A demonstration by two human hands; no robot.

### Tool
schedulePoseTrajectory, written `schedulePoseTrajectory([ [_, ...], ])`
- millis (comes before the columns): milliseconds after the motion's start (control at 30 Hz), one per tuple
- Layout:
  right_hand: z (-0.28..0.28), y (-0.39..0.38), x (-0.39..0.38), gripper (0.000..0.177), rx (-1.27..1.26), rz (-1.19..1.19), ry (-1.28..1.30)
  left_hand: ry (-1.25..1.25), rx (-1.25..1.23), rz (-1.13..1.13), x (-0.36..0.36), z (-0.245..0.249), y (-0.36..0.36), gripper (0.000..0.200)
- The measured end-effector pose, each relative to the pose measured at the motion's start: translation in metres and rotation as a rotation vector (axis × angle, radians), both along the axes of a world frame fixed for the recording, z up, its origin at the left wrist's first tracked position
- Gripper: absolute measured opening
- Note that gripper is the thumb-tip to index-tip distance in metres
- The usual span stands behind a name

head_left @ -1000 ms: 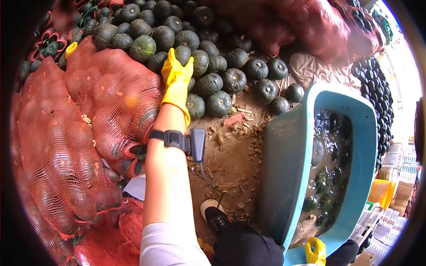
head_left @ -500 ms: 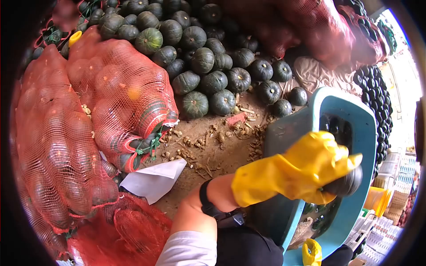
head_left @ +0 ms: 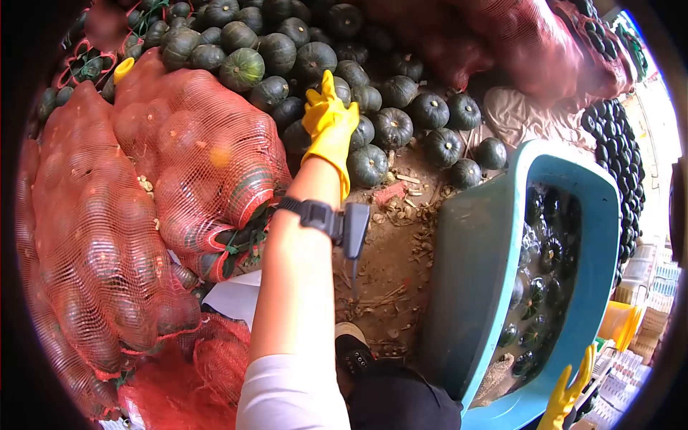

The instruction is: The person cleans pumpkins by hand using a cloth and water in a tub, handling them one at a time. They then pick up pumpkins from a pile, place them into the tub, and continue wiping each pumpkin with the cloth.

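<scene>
My left hand [head_left: 331,118], in a yellow rubber glove, is stretched over the pile of dark green pumpkins. Its fingers are spread, one pointing forward, over a pumpkin [head_left: 342,89]; whether they touch it is hard to tell. A black strap with a small device [head_left: 326,221] circles that wrist. My right hand [head_left: 570,390], gloved in yellow too, is by the near right rim of the blue tub [head_left: 517,215] with its fingers apart and nothing in them. Several pumpkins [head_left: 550,254] sit in murky water inside the tub, beside a brownish cloth [head_left: 494,376].
Red mesh sacks [head_left: 93,236] full of pumpkins stand on the left, with a loose red net [head_left: 179,380] below. White paper [head_left: 236,297] lies near them. Dirt and scraps litter the floor [head_left: 387,287]. A yellow container [head_left: 620,322] and crates [head_left: 645,287] are at the right.
My left hand has let go of a pumpkin at the tub and swung left and forward to the pile. My right hand has moved right, beside the tub's rim.
</scene>
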State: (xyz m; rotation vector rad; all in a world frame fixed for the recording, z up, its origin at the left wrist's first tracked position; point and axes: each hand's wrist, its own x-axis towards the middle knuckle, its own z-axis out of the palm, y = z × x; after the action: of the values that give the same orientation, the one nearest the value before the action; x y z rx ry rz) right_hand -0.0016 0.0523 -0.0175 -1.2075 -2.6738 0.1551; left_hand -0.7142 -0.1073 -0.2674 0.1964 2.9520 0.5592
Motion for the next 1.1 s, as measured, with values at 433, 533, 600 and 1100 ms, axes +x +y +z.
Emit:
schedulePoseTrajectory([
  [433, -0.036, 0.005, -0.078, 0.053, -0.372, 0.045, 0.243, -0.224, 1.519, -0.199, 0.122, 0.086, -0.043, 0.096],
  [533, -0.022, 0.042, -0.16, 0.073, -0.365, 0.257, 0.461, 0.158, 1.558, -0.778, 0.168, 0.149, -0.017, 0.088],
  [600, -0.016, 0.048, -0.226, 0.089, -0.45, 0.378, 0.734, 0.138, 1.521, -1.045, 0.196, 0.177, 0.004, 0.084],
  [1100, -0.006, 0.018, -0.315, 0.047, -0.878, 0.334, 0.154, 0.256, -0.119, -0.37, 0.089, 0.049, -0.06, 0.086],
])
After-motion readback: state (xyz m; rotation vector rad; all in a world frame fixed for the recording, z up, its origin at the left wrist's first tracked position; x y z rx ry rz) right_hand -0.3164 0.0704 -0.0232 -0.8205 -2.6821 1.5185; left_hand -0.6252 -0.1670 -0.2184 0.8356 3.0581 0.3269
